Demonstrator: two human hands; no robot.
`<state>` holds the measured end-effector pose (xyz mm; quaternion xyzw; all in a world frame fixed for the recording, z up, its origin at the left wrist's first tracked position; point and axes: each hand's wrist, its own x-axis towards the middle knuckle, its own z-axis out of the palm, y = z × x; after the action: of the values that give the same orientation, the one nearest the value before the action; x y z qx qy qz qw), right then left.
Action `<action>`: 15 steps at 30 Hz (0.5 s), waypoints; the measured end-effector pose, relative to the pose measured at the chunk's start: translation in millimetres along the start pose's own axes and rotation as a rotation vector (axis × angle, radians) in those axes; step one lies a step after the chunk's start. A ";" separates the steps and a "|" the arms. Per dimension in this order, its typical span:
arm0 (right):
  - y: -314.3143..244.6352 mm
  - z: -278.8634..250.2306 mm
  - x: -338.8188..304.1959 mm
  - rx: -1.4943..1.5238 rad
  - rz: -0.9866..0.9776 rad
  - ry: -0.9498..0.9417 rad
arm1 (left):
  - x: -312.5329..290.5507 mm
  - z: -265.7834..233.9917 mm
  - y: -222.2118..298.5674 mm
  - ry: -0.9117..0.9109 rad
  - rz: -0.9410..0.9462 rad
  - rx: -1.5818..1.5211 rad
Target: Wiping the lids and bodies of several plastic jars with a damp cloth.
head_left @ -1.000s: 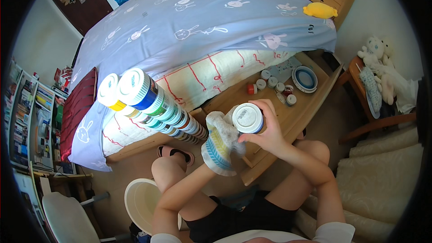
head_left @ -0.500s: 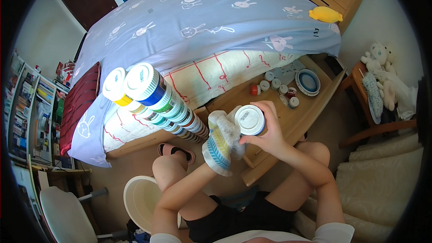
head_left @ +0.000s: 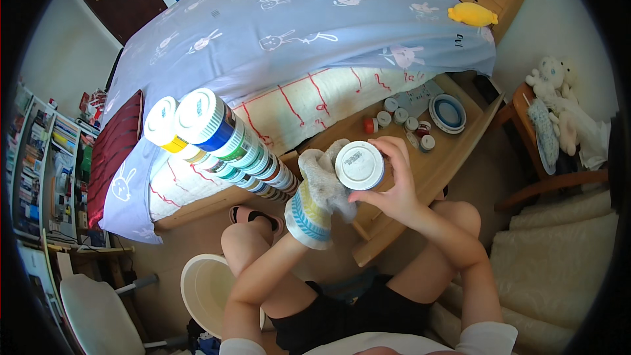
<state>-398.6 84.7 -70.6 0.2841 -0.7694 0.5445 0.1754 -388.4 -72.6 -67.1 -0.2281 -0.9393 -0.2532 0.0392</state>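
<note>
Right hand: fingers curled round white-lidded jar, above the near end of open drawer. Left hand: in cloth mitt against jar, grip apparently hidden, can't tell. Loosened right grip could drop jar drawerward; leftward knock could topple jar stacks left of drawer.

The jar in the right hand has a smooth, plastic-looking top of low sheen, while the mitt on the left hand is matt, fuzzy cloth. Left of the left hand, the stacked jars have glossy, plastic-looking lids with ribbed edges; beyond both hands, the bedsheet is matt, creased cloth. Past the right hand, the drawer is smooth, faintly glossy wood; below the left hand, the bucket is smooth plastic.
</note>
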 end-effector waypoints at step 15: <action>4.3 -1.0 0.4 -0.091 -0.027 -0.010 | -29.9 21.2 -11.5 -0.030 -0.391 -0.547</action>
<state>-401.6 86.6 -73.2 0.2888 -0.7903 0.5052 0.1916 -365.9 -83.3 -96.4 -0.0493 -0.8630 -0.4953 -0.0868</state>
